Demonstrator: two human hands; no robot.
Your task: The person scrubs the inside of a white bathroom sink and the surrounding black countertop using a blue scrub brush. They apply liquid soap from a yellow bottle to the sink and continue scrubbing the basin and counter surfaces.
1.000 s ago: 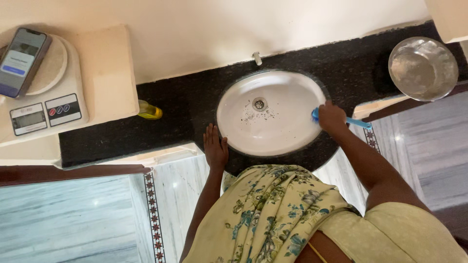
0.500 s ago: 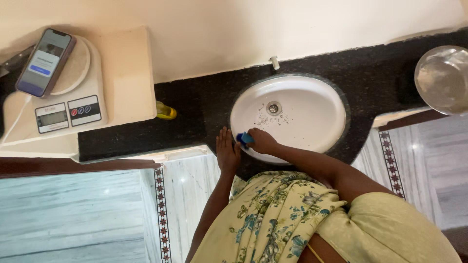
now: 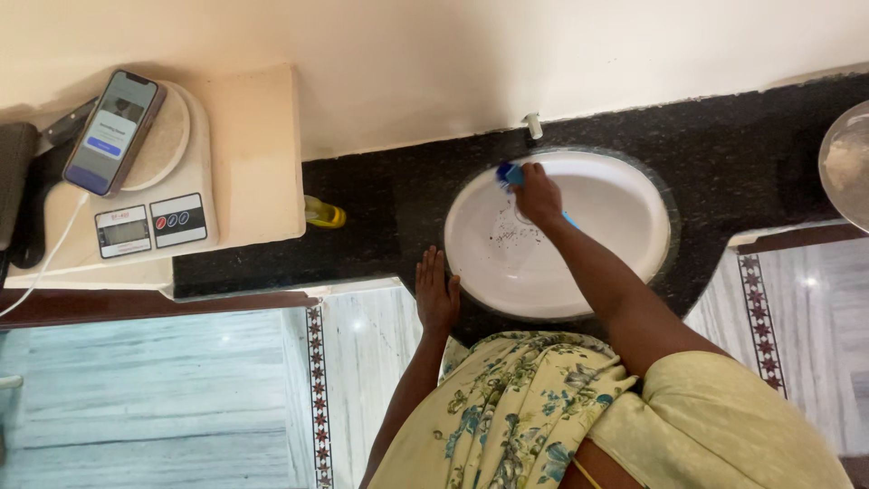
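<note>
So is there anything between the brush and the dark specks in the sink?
Nothing visible. The right hand holds the brush at the sink's far rim; the specks lie on bare white basin just below it.

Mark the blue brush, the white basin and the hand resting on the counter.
blue brush [image 3: 509, 173], head view, on its blue head.
white basin [image 3: 615, 226], head view, on its bare inner wall.
left hand [image 3: 437, 292], head view, on its back.

Glossy white ceramic basin [image 3: 597, 263], speckled polished black stone counter [image 3: 398, 217], blue plastic brush [image 3: 509, 174]
</note>
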